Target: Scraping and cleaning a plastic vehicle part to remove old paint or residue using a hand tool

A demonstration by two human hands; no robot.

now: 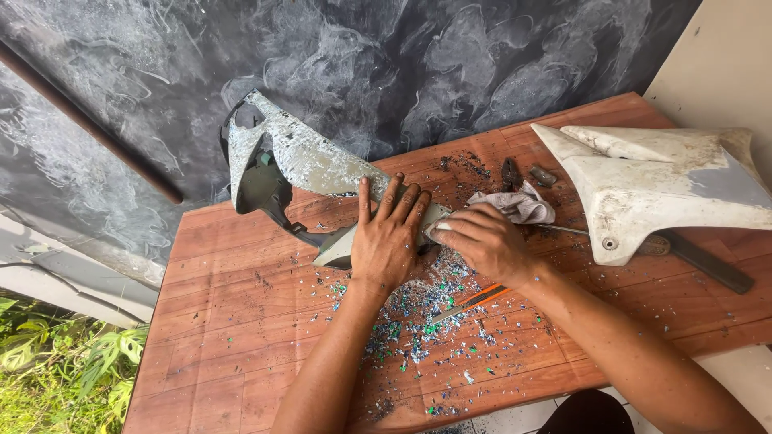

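The person's left hand [388, 241] lies flat, fingers spread, pressing down on a long plastic body panel [310, 165] whose paint is flaked and patchy; its grip is open, palm on the panel, holding nothing closed inside. The panel lies across the middle of the wooden counter [233, 321], its broad end pointing toward the far left corner and overhanging the far edge. The right hand [482, 241] is curled just beside the left, fingertips pinched on the panel's narrow end; whether it clasps some small tool there I cannot tell. A crumpled grey rag [519, 205] sits just behind the right hand. Paint chips [418, 321], blue, green and white, are scattered near the front edge, below both hands. An orange-handled tool [474, 301] lies among them. A white panel [659, 189] rests at the right edge, atop a dark flat file [708, 261].
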